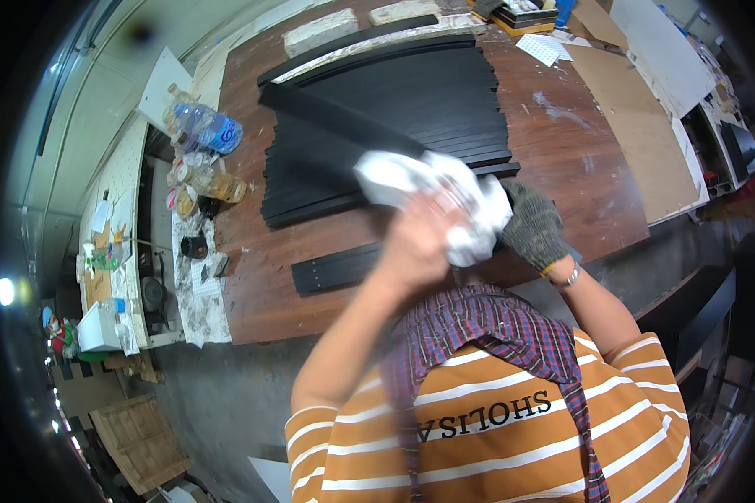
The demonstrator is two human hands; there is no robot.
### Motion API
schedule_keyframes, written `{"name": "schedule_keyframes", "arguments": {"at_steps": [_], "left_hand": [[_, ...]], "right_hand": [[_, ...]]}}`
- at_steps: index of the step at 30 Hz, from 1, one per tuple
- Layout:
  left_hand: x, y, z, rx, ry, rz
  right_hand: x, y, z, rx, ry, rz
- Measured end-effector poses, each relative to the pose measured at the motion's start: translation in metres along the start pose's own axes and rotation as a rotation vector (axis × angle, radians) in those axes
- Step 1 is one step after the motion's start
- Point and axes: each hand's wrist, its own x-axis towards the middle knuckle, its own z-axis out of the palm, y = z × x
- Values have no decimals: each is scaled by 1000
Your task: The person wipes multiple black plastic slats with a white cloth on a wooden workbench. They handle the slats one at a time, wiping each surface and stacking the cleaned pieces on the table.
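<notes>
My bare left hand [425, 236], blurred by motion, grips a crumpled white cloth [443, 182] pressed over a long black strip [346, 122]. The strip slants up and left above a wide row of black strips [377, 94] laid side by side on the brown wooden tabletop [572, 182]. My right hand [531, 223], in a dark grey knit glove, is closed at the strip's near end; the cloth hides part of its fingers. Closer to me lies another black board [336, 267] with small holes near its left end, partly behind my left forearm.
Plastic bottles [207, 129] and jars [217, 182] crowd the left edge beside a stained white board [192, 283]. White blocks [321, 31] stand at the far side. A perforated white sheet [544, 49] and brown cardboard [635, 119] lie on the right.
</notes>
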Motion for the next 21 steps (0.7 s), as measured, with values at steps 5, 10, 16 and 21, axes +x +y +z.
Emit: {"name": "schedule_keyframes", "arguments": {"at_steps": [5, 10, 16, 21], "left_hand": [[-37, 1, -28, -887, -34, -588], [43, -9, -61, -655, 235, -397], [-6, 19, -1, -202, -75, 19], [-86, 1, -24, -503, 80, -741]], "right_hand": [[35, -7, -28, 325, -25, 66], [73, -17, -6, 591, 6, -69], [102, -38, -22, 1703, -1, 241], [107, -19, -40, 1608, 257, 274]]}}
